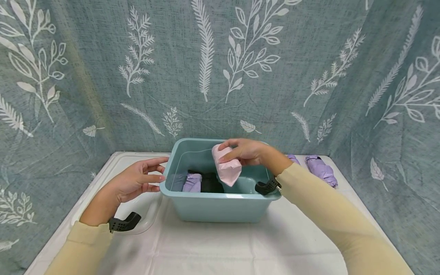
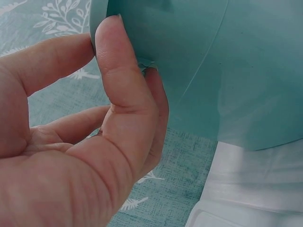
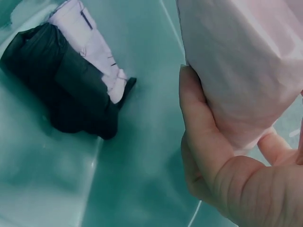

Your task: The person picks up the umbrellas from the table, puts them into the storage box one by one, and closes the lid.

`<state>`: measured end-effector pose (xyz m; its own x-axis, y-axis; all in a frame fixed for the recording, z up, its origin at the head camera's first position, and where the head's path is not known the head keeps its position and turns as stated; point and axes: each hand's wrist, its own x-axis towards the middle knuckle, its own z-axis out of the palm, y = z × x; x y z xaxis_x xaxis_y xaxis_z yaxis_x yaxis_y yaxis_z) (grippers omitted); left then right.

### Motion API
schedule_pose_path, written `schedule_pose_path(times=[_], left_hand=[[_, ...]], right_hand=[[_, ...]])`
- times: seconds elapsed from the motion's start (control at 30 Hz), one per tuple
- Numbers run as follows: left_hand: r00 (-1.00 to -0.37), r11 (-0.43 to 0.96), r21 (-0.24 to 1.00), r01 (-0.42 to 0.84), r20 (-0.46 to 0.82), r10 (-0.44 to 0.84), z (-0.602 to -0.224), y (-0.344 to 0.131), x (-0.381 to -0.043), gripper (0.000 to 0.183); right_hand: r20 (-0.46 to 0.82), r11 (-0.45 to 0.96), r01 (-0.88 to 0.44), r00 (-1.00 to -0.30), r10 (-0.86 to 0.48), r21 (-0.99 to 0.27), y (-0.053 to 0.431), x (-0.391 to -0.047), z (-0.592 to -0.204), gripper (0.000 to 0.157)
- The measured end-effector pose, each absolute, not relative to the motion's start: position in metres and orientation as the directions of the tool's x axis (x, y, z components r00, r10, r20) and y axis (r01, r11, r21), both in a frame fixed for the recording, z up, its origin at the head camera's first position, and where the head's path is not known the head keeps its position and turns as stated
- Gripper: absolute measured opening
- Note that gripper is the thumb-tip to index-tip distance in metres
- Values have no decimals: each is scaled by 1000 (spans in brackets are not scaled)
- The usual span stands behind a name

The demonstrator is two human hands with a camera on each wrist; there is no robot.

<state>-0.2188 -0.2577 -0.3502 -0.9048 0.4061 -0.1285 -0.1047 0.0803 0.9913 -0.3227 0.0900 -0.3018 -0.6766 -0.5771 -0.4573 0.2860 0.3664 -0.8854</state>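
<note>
the right hand (image 1: 245,151) had fingers and thumb closed round a pink bundle (image 1: 227,168), holding it over the teal bin (image 1: 220,208). the left hand (image 1: 135,179) was loosely spread, fingertips touching the bin's left rim. inside, a lilac bundle (image 1: 192,183) lay beside a black bundle (image 1: 210,183); purple bundles (image 1: 321,171) lay on the worktop (image 1: 206,248), to the right.

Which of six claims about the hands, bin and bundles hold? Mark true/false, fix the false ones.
1. The right hand holds the pink bundle. True.
2. The left hand touches the bin. True.
3. A black bundle and a lilac bundle lie inside the bin. True.
4. The bin is covered. False: its top is open.
5. The left hand holds the black bundle. False: the black bundle lies in the bin.
6. Every bundle is inside the bin. False: a purple bundle lies to its right.
</note>
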Motion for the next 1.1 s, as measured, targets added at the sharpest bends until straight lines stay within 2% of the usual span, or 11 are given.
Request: schedule_pose_path(times=[0.23,0.47,0.8,1.1], left_hand=[[-905,74,992,-104,-126,405,-351,-258,-219,78],[-903,75,992,-98,-121,413,-352,-258,-219,79],[-906,78,993,-92,-116,406,-352,-259,-218,79],[-908,84,992,-99,-124,400,-352,-258,-218,78]], right_hand=[[-510,390,332,-618,-598,-859,82,-328,-307,50],[-575,472,336,-569,-587,-815,75,-332,-315,48],[-627,556,316,-543,-559,-769,60,-337,-326,52],[-664,596,318,-506,-551,-737,52,-338,-339,45]])
